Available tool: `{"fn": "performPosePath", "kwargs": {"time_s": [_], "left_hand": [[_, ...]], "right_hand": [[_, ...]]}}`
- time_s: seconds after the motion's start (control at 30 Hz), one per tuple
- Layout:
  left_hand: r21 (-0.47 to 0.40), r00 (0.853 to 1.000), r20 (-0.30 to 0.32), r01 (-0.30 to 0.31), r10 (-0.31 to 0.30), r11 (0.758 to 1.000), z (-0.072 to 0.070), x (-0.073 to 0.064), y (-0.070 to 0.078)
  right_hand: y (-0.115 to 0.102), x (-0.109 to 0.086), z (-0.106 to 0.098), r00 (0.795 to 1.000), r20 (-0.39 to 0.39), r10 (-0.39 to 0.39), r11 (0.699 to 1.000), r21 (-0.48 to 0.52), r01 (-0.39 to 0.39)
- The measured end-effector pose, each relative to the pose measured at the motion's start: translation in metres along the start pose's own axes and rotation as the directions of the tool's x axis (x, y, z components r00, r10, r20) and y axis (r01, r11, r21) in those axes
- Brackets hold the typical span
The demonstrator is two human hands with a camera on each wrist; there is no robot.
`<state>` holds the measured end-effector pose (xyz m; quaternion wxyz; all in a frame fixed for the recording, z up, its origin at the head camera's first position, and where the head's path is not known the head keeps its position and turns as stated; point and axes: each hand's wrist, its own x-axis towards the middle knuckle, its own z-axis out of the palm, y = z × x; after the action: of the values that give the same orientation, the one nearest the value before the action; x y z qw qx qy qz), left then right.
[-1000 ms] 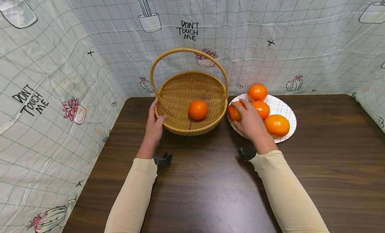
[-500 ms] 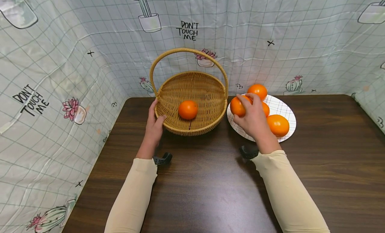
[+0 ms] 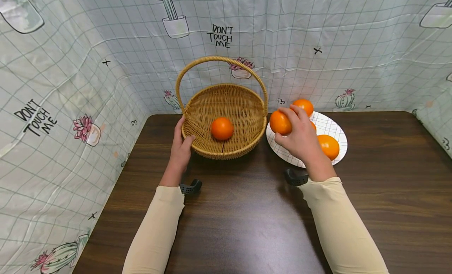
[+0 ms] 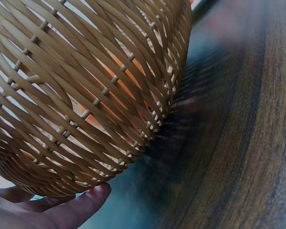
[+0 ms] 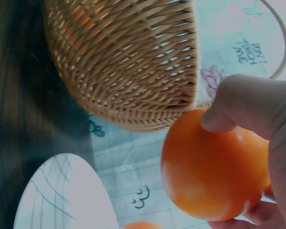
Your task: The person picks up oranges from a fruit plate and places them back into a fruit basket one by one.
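A wicker basket with a tall handle stands at the back of the table, one orange lying inside it. My left hand holds the basket's left rim, thumb over the edge; in the left wrist view its fingers lie against the outer weave. Between thumb and fingers, my right hand grips another orange, raised above the left part of a white plate. Also at the plate are an orange at front, one at the back, and one mostly hidden behind the hand.
The dark wooden table extends in front of the basket and to the right of the plate. Behind and to the left hangs a white checked cloth with printed cacti and lettering. The basket's handle arches over its opening.
My right hand has taken hold of the plate's left orange and lifted it. The orange in the basket has rolled left, then slightly back. My left hand stays on the rim.
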<state>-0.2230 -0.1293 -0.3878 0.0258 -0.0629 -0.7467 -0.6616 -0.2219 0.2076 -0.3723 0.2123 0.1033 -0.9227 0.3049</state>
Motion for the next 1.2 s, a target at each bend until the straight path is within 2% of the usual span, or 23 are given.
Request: {"fn": "performPosePath", "kwargs": {"time_s": [0.33, 0.73, 1.2], "left_hand": [[0.000, 1.000, -0.008, 0.011, -0.011, 1.000, 0.000, -0.001, 0.001], [0.004, 1.000, -0.009, 0.016, -0.016, 1.000, 0.000, 0.000, 0.003], [-0.013, 1.000, -0.002, 0.017, -0.017, 1.000, -0.001, 0.000, 0.001]], "right_hand": [[-0.007, 0.000, -0.012, 1.000, 0.018, -0.009, 1.000, 0.004, 0.009], [-0.019, -0.002, -0.026, 0.998, -0.054, -0.041, 0.998, 0.047, 0.044], [-0.030, -0.005, -0.033, 0.994, -0.074, -0.079, 0.994, 0.066, 0.084]]}}
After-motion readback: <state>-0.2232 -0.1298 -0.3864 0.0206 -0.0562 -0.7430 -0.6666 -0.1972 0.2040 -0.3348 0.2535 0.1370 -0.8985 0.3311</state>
